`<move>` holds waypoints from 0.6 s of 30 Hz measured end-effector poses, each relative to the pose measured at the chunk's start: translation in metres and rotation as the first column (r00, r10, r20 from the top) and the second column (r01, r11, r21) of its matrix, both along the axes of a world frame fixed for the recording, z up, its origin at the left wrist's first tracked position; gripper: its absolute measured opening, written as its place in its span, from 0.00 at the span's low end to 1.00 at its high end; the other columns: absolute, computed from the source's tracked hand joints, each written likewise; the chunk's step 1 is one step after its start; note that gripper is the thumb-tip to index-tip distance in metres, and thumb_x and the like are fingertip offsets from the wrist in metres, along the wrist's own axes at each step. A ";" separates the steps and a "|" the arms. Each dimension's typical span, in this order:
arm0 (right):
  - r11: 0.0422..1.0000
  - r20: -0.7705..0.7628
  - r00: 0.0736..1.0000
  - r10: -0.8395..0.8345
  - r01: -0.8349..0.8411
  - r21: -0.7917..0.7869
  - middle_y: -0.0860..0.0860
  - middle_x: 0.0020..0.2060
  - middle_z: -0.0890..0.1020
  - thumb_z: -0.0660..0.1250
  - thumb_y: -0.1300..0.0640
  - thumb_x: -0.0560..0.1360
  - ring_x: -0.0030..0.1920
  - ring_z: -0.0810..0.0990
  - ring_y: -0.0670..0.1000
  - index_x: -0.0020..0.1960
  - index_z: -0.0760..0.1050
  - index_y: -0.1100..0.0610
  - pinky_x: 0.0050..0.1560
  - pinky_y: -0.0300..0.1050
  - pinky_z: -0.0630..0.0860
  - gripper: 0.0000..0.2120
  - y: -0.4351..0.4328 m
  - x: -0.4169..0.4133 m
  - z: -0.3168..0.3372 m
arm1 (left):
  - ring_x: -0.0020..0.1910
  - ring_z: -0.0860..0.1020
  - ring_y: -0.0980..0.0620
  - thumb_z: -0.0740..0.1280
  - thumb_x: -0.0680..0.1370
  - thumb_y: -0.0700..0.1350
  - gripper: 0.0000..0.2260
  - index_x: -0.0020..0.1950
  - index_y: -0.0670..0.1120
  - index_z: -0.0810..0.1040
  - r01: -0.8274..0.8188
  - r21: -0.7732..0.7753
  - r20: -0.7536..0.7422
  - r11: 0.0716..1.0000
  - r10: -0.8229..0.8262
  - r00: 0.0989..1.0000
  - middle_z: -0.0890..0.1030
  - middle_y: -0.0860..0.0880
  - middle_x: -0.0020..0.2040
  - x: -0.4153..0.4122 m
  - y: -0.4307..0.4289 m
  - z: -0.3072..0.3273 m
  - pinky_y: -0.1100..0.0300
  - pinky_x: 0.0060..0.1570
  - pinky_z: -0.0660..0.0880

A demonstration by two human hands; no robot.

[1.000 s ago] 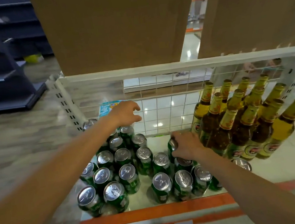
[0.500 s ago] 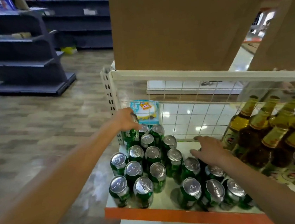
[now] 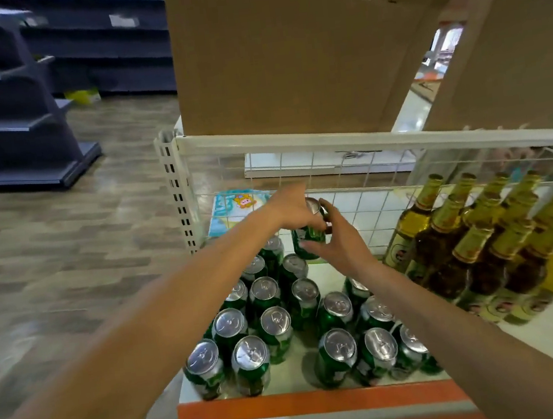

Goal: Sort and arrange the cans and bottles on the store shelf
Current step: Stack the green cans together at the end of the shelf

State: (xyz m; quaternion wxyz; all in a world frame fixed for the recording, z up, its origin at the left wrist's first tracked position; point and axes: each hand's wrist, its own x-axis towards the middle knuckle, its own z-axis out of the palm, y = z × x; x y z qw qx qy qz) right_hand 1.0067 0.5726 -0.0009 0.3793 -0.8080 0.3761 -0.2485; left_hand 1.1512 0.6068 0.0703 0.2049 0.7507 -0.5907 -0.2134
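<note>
Both hands are on one green can (image 3: pixel 311 235) at the back of the shelf (image 3: pixel 307 404), just in front of the wire grid (image 3: pixel 364 206). It's behind the rest of the cans (image 3: pixel 270 320), with the bottles (image 3: pixel 471 238) off to its right. The left hand (image 3: pixel 291 211) comes over the top with its fingers clamped on the rim. The right hand (image 3: pixel 343 246) is wrapped round the body, thumb low on the near side and fingers up the far side. I can't tell if the base is sitting on the shelf or just clear of it.

My take on handling:

- **Weight:** the tabs look unpopped, so I'd guess it's full. That would make it fairly heavy for its size and stiff enough not to dent under a normal squeeze.
- **Surface:** the aluminium is smooth, so it'll probably be a bit slick, more so if it's cold and sweating.
- **Where to hold:** mid-body is the safest place. The rim-only grab from above is fine for nudging or turning the can, but it's the one that would slip if you tried to carry with it.
- **Setting down:** the neighbours are packed close together, so set it straight down and don't slide it in. One bump could tip a few of them.
- **The bottles:** they're glass, crowded and leaning on each other. I'd keep the right elbow away from them and take each one by the body, not the neck.
</note>
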 end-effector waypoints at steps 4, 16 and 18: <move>0.998 -0.058 0.997 -0.053 0.051 -0.026 0.50 0.66 0.75 0.76 0.50 0.71 0.61 0.78 0.52 0.79 0.54 0.49 0.57 0.49 0.77 0.44 -0.018 -0.019 -0.014 | 0.72 0.67 0.43 0.77 0.70 0.50 0.42 0.78 0.42 0.60 0.056 0.046 -0.042 0.997 -0.054 0.998 0.66 0.42 0.75 -0.023 -0.017 -0.017 0.54 0.65 0.68; 0.985 -0.573 0.806 0.145 -0.173 0.004 0.53 0.57 0.79 0.74 0.46 0.68 0.49 0.79 0.56 0.69 0.59 0.47 0.50 0.51 0.77 0.36 -0.038 -0.036 -0.057 | 0.64 0.73 0.47 0.70 0.77 0.55 0.27 0.72 0.45 0.70 -0.085 0.180 0.008 0.980 0.085 0.996 0.74 0.45 0.67 0.038 0.010 -0.061 0.61 0.56 0.68; 0.976 -0.628 0.754 0.193 -0.213 0.043 0.53 0.56 0.80 0.74 0.46 0.69 0.47 0.78 0.53 0.69 0.60 0.47 0.46 0.46 0.73 0.35 -0.044 -0.034 -0.053 | 0.63 0.74 0.47 0.70 0.77 0.56 0.27 0.72 0.46 0.71 -0.109 0.187 0.027 0.976 0.106 0.994 0.76 0.45 0.66 0.049 0.017 -0.062 0.62 0.54 0.67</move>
